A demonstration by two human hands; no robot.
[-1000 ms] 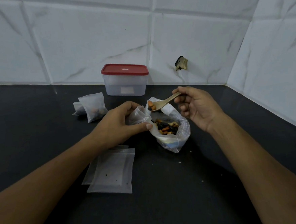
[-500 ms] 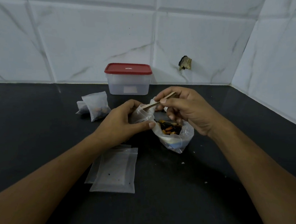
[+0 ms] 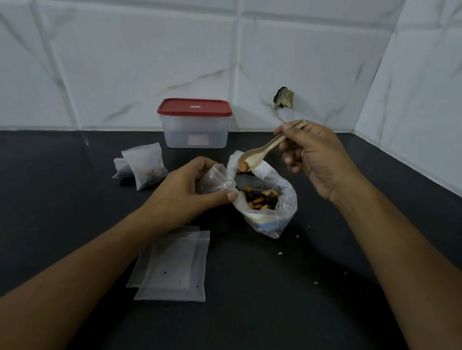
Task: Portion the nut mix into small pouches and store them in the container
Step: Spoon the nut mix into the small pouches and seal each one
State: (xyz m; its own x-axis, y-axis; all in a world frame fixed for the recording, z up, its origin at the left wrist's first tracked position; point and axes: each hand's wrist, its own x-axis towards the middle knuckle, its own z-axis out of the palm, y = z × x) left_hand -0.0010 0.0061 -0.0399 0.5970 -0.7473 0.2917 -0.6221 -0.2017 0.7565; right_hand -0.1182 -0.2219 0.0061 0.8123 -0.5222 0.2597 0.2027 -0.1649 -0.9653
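An open plastic bag of nut mix stands on the black counter. My left hand grips a small clear pouch right beside the bag's left rim. My right hand pinches the handle of a beige spoon, whose bowl hangs over the bag's far edge with one nut at its tip. Two filled pouches lie to the left. A clear container with a red lid, closed, stands by the wall.
A small stack of empty flat pouches lies under my left forearm. Crumbs dot the counter right of the bag. White tiled walls meet in a corner at the right, with a dark broken spot in one tile.
My right hand has drawn the spoon back up and to the right, away from the small pouch, with a single nut left on it. My left hand keeps the pouch in place.
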